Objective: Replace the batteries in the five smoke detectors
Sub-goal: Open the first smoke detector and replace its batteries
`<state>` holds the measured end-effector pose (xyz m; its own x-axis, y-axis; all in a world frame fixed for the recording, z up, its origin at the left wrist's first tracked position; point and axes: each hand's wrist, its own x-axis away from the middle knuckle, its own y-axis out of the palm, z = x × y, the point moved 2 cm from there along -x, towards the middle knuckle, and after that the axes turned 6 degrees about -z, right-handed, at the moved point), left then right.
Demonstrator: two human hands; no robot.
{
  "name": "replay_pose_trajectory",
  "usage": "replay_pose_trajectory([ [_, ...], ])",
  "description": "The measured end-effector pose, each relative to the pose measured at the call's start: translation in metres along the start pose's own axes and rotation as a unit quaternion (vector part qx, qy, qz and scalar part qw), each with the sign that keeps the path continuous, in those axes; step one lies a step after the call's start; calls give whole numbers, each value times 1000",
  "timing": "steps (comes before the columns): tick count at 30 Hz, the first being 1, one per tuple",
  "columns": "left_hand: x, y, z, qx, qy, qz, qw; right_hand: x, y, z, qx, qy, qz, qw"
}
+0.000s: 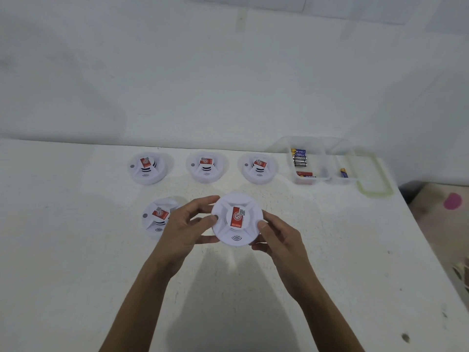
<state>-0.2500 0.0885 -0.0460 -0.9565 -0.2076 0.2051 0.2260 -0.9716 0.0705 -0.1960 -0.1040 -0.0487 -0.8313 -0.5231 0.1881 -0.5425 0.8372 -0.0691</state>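
I hold a round white smoke detector [237, 219] with a red sticker above the table, face up. My left hand [186, 226] grips its left rim and my right hand [278, 240] grips its right rim. Another detector [157, 217] lies on the table just left of my left hand, partly hidden by it. Three more detectors stand in a row farther back: left [148, 167], middle [206, 167], right [257, 167]. A clear plastic box [327, 180] at the back right holds several batteries [299, 157] in its compartments.
The white table [76, 250] runs against a white wall. The box's clear lid with a greenish rim [373, 174] lies open beside it. The table's right edge drops to a floor with a pink-spotted mat [451, 201].
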Motion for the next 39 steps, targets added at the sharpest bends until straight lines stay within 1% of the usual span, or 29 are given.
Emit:
replay_pose_trajectory([
  [8, 0, -1, 0, -3, -5, -8, 1000, -1, 0, 1, -2, 2, 2, 1000],
  [39, 1, 1, -5, 50, -8, -34, 998, -1, -2, 3, -3, 7, 14, 1000],
])
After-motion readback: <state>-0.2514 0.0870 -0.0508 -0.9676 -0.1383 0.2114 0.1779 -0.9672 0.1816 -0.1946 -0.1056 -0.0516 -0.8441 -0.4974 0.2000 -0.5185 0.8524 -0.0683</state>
